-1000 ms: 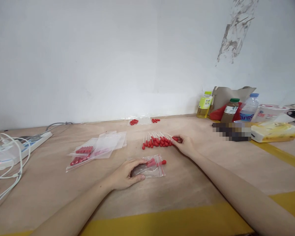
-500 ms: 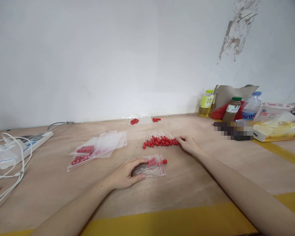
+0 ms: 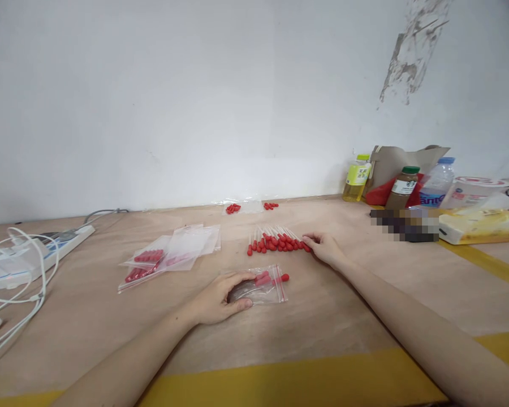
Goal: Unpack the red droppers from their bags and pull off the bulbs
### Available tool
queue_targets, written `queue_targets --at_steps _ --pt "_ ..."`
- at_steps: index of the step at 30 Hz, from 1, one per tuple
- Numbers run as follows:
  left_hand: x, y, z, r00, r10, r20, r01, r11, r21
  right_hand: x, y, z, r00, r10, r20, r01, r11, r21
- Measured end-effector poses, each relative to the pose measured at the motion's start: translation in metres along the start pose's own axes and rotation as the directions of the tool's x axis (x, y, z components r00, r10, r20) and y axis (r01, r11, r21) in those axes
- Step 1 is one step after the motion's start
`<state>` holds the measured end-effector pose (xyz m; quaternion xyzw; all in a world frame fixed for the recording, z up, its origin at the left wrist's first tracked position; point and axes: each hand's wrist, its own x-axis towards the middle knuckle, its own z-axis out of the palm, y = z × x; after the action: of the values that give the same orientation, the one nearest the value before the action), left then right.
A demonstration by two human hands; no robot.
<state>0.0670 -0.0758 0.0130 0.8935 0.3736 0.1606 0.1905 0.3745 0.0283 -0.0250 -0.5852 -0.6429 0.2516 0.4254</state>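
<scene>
A clear zip-lock bag [image 3: 265,291] with red-tipped sticks inside lies flat on the table, and one red tip [image 3: 285,277] pokes out past its red-striped mouth. My left hand [image 3: 220,297] holds the bag at its left end, thumb on the near edge and fingers on the far one. Beyond it spreads a row of white sticks with rounded red tips [image 3: 275,243], like large swabs. At the right end of that row, my right hand [image 3: 324,249] has its thumb and fingers closed at a red-tipped stick; the fingers partly hide it.
Flat zip-lock bags [image 3: 186,249], some with red-tipped sticks, lie at left. More red pieces [image 3: 233,208] in clear plastic sit by the wall. A power strip [image 3: 72,243] with white cables is far left. Bottles [image 3: 402,189], a paper bag [image 3: 382,164] and a tissue pack [image 3: 479,226] stand right.
The whole view has shifted very slightly. Both hands, the zip-lock bag and the row of sticks stay in the same places relative to one another.
</scene>
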Motion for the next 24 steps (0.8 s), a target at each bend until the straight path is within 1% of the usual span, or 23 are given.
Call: queue_targets --at_steps 4,8,10,11,12,13,14,15,16,17,18,21,24 --pt "0.000 0.002 -0.001 1.000 -0.002 0.001 0.002 1.000 0.000 0.000 -0.001 0.001 1.000 -0.004 -0.019 0.004 1.000 0.017" --pt "0.000 0.002 -0.001 1.000 -0.011 0.002 0.011 1.000 0.001 -0.005 -0.006 -0.001 0.992 0.002 -0.126 0.000 1.000 0.021" --pt "-0.001 0.001 0.000 1.000 -0.015 -0.004 0.015 1.000 0.000 -0.013 -0.015 -0.003 0.985 -0.051 -0.166 0.055 0.998 0.016" --pt "-0.001 0.000 0.000 1.000 -0.014 -0.010 0.014 1.000 -0.001 -0.019 -0.020 -0.004 0.985 -0.095 -0.145 0.099 0.995 0.020" --pt "-0.001 -0.001 0.000 1.000 -0.012 -0.013 0.012 1.000 -0.001 -0.026 -0.027 -0.005 0.985 -0.147 -0.091 0.151 0.988 0.037" --pt "-0.001 -0.001 0.000 1.000 -0.011 -0.015 0.011 1.000 0.001 -0.033 -0.033 -0.005 0.979 -0.202 0.027 0.200 0.978 0.068" --pt "-0.001 -0.001 0.000 1.000 -0.010 -0.014 0.010 1.000 0.003 -0.041 -0.039 -0.003 0.950 -0.255 0.180 0.239 0.965 0.105" --pt "-0.001 0.000 0.000 1.000 -0.010 -0.011 0.010 1.000 0.005 -0.048 -0.045 -0.001 0.903 -0.301 0.306 0.273 0.953 0.131" --pt "-0.001 0.001 -0.001 1.000 -0.011 -0.006 0.011 1.000 0.004 -0.054 -0.050 0.001 0.859 -0.333 0.388 0.304 0.943 0.135" --pt "-0.001 0.002 -0.001 1.000 -0.013 -0.003 0.013 1.000 0.002 -0.059 -0.054 0.004 0.836 -0.350 0.422 0.331 0.936 0.120" --pt "-0.001 0.003 -0.002 1.000 -0.013 -0.002 0.013 1.000 -0.002 -0.063 -0.057 0.007 0.831 -0.357 0.426 0.354 0.931 0.091" --pt "-0.001 0.005 -0.003 1.000 -0.004 0.003 0.004 1.000 -0.019 -0.069 -0.062 0.013 0.842 -0.351 0.409 0.386 0.922 -0.004" --pt "-0.001 0.005 -0.003 1.000 0.013 0.019 -0.013 1.000 -0.024 -0.070 -0.062 0.016 0.829 -0.327 0.453 0.362 0.932 0.010"
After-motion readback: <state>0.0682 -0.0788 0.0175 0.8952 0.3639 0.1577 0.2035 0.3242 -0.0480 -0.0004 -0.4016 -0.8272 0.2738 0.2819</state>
